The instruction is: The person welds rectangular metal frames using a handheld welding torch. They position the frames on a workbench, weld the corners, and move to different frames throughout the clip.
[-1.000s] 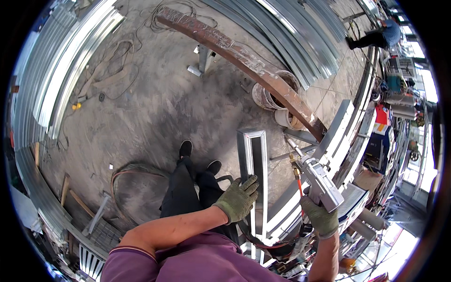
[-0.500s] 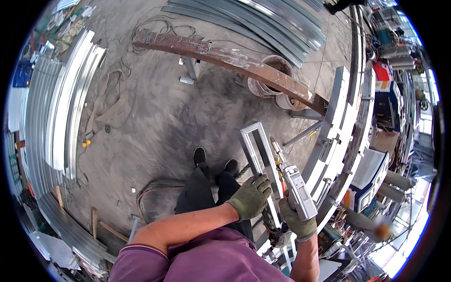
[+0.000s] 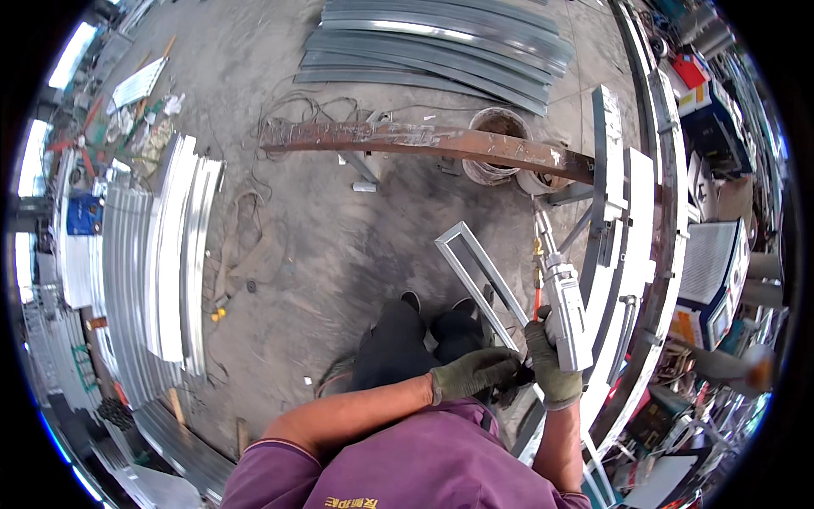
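Note:
My right hand [image 3: 555,366], in a green work glove, is closed around a handheld welding gun [image 3: 566,310]. The gun has a silver box-like body and a narrow nozzle pointing away from me. Brass fittings and a red hose run along its left side. My left hand [image 3: 473,375], gloved too, reaches across my lap with its fingers stretched to the right. Its fingertips are by a dark part beside the right hand, and their contact is hidden. A narrow rectangular metal frame [image 3: 459,261] slants past both hands, its far end ahead of my knees.
Ahead lies a rusty beam [image 3: 365,138] with two buckets [image 3: 489,172] beside it. Beyond are stacked metal strips [image 3: 424,64]. More bright profiles [image 3: 170,263] lie to the left. Silver rails [image 3: 606,220] run along my right, with a blue-and-white machine [image 3: 712,263] past them.
My left hand has left the frame's side and moved lower, nearer the right hand. The frame now slants more to the left. My view has turned, and the gun appears further right.

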The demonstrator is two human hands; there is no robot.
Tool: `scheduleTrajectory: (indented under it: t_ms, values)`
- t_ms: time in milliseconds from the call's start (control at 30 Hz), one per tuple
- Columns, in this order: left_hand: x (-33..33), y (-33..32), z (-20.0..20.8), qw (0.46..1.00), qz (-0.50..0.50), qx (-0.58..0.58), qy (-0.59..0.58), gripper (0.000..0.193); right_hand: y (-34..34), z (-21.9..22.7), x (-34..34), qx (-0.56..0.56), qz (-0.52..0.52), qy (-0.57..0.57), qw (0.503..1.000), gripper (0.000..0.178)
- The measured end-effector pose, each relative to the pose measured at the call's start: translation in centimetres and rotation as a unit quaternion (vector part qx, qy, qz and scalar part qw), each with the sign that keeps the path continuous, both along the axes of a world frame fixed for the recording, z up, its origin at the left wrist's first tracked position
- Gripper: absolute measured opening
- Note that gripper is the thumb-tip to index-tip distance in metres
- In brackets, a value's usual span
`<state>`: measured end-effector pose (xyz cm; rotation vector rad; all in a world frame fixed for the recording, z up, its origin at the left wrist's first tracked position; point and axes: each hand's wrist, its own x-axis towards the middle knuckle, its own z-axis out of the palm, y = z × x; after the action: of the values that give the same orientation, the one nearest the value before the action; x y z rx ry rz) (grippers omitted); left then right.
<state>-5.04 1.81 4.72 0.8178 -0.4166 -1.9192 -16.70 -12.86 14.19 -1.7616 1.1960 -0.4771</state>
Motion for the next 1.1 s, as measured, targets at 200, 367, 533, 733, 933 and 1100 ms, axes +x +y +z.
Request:
scheduleTrajectory:
  t_ms: [200,367,533,733,933,1100]
  values:
    - [1.8,-4.3,5.4,0.987,-0.124,0.009,-0.104,0.039,1.0,1.6,0.0,0.055,-0.126,-0.095,0.986,0.026]
    - [3.7,-4.9,2.7,0.930,-0.175,-0.151,-0.285,0.045,3.3,-1.1,-1.0,-0.007,-0.223,-0.073,0.972,0.027]
    - [8.9,-4.9,2.0,0.887,-0.321,-0.169,-0.284,0.043,8.2,-1.1,3.4,-0.015,-0.428,-0.061,0.901,0.031]
    - [16.8,-1.9,2.2,0.818,-0.451,-0.167,-0.315,0.046,17.8,-2.6,12.0,0.017,-0.594,-0.075,0.801,0.039]
    - [22.9,2.3,2.6,0.791,-0.493,-0.160,-0.325,0.050,21.9,-1.7,18.9,0.061,-0.630,-0.193,0.750,0.037]
    - [27.7,4.9,2.8,0.795,-0.498,-0.112,-0.327,0.050,24.8,-4.7,23.4,0.062,-0.631,-0.217,0.742,0.031]
